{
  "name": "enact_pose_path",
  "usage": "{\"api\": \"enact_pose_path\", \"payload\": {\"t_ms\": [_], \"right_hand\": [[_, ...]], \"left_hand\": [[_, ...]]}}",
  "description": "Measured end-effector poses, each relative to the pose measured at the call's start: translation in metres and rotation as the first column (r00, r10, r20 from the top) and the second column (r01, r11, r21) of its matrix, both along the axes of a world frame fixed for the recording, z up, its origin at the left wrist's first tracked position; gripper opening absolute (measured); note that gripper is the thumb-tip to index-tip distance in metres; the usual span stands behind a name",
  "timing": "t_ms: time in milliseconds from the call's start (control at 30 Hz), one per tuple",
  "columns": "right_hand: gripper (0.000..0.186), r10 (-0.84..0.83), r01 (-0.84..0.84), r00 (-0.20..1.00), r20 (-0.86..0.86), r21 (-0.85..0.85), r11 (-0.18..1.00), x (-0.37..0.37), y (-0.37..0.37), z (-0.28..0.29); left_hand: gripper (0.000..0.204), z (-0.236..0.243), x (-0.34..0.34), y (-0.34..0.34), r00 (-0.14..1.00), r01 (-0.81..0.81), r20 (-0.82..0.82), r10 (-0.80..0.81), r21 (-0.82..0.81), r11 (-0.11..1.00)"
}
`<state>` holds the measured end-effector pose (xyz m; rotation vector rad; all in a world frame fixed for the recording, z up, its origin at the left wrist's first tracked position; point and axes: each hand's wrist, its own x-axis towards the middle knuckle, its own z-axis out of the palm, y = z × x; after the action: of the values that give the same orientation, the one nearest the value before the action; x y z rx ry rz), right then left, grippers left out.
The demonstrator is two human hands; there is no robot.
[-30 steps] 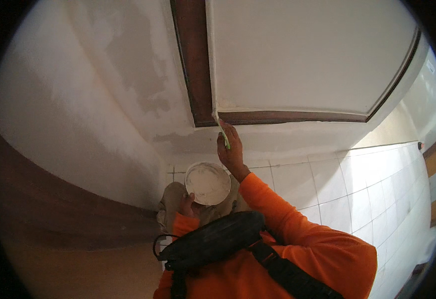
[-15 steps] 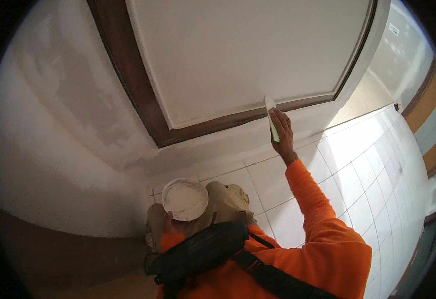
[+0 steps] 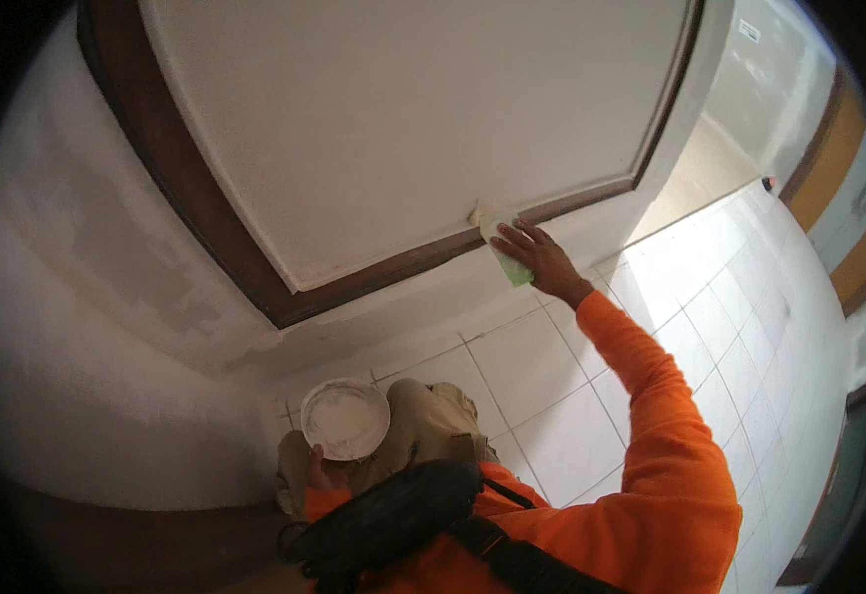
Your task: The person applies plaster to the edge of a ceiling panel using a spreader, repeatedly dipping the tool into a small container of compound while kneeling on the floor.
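A single view looked down from a head-worn fisheye camera, its straight lines bowed toward the rim. The person's right hand (image 3: 542, 259), reaching out on an arm in a bright orange long sleeve (image 3: 651, 416), was stretched to the lower rail of a dark brown wooden frame (image 3: 393, 272) that bordered a large flat white panel (image 3: 403, 129). The fingers lay spread and nearly flat, pressing a pale green flat-bladed putty knife (image 3: 505, 247) against the frame's lower edge, the palm closed over its handle end and the blade's tip touching the joint between wood and white wall. The left hand (image 3: 316, 473), low and close to the body, was curled around the rim of a small round white tub of pale filler paste (image 3: 345, 419), holding it upright just above the knees in tan trousers (image 3: 423, 426); only the thumb and part of the hand showed. A black strap bag (image 3: 393, 520) crossed the chest. The white plastered wall (image 3: 96, 327) to the left of the frame showed greyish, patchy smears, which read as filler already spread and drying. The seam beneath the frame looked partly coated up to the blade, while the stretch further right appeared untreated, so the work seemed about midway. White square floor tiles (image 3: 552, 376) ran off to the right.
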<state>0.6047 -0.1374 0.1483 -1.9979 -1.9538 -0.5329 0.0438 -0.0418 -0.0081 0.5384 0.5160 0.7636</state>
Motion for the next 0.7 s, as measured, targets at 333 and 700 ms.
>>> {"api": "enact_pose_path", "payload": {"t_ms": [333,700], "right_hand": [[0.036,0.113,0.463,0.572,-0.813,0.433,0.773,0.007,-0.015,0.023],[0.042,0.274,0.668,0.491,-0.827,0.559,0.491,-0.014,0.064,-0.020]], "left_hand": [[0.072,-0.028,-0.001,0.012,0.999,-0.023,0.029,0.024,-0.014,1.000],[0.071,-0.004,-0.002,-0.004,0.988,-0.143,0.040,0.147,-0.101,0.985]]}}
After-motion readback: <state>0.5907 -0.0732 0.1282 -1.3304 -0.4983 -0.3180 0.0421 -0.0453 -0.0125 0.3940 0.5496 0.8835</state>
